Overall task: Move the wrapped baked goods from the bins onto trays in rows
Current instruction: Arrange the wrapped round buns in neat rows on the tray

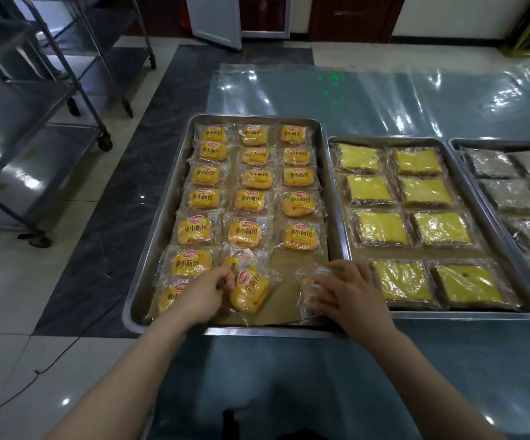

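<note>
The left tray [273,331], at your 12 o'clock, holds wrapped buns [254,179] in three columns on brown paper: five full rows, then two buns in the sixth row and one in the seventh, at the tray's 7 o'clock corner. The middle tray [448,314], touching it at your 1 o'clock, carries yellow cake slices [368,188] in two columns of four. The right tray [505,141], at your 2 o'clock and cut off by the frame, holds grey-brown packets [508,195]. All three sit on a table [384,100] under clear plastic sheeting, and a steel rack [34,122] stands on the floor at your 10 o'clock. Your left hand [204,293] reaches in over the near rim, fingers curled, pinching the wrapper edge of a tilted bun [250,292] in the middle column near the tray's 6 o'clock edge. Your right hand [349,290] lies palm down at the tray's 5 o'clock corner, fingers spread and bent round a packet [309,290], which lies on the paper in the right column.
</note>
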